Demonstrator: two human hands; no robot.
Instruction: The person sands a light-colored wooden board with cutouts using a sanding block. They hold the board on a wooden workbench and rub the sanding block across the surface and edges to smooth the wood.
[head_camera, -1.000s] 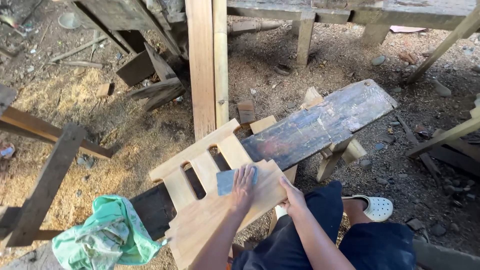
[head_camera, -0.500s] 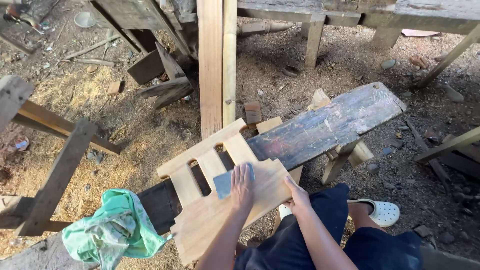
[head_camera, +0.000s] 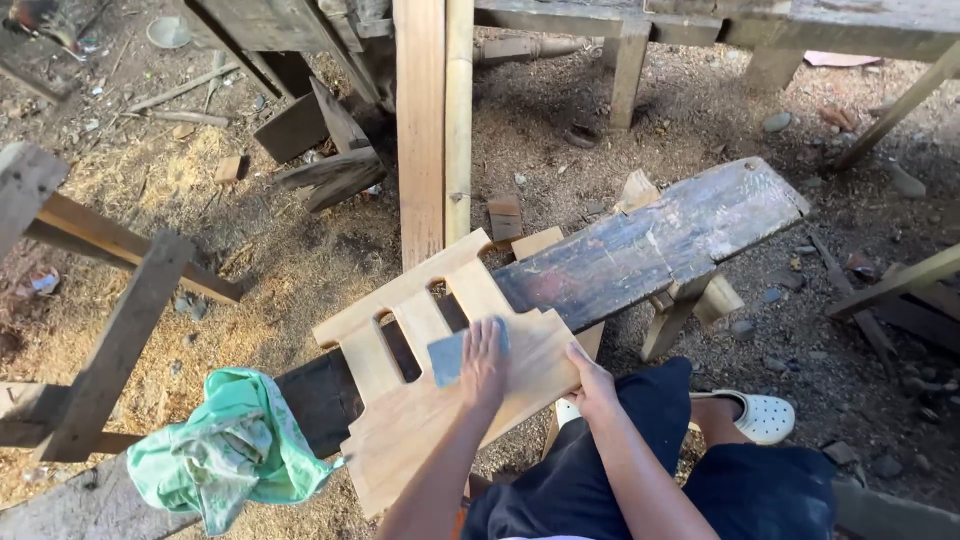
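Dark plank counter (head_camera: 660, 245) runs across sawdust ground, w/ slotted wooden panel (head_camera: 440, 400) lying flat on it, green cloth (head_camera: 225, 460) just beside. My left hand (head_camera: 484, 362) lies open, palm pressing grey sandpaper sheet (head_camera: 450, 355) onto panel. Right hand (head_camera: 592, 382) grips panel's near edge, fingers curled shut on it.

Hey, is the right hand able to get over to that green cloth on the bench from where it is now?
Probably not easily. The right hand grips the near edge of the slotted wooden panel, and the green cloth lies past the panel's far side, with the left hand and its arm pressing sandpaper in between.
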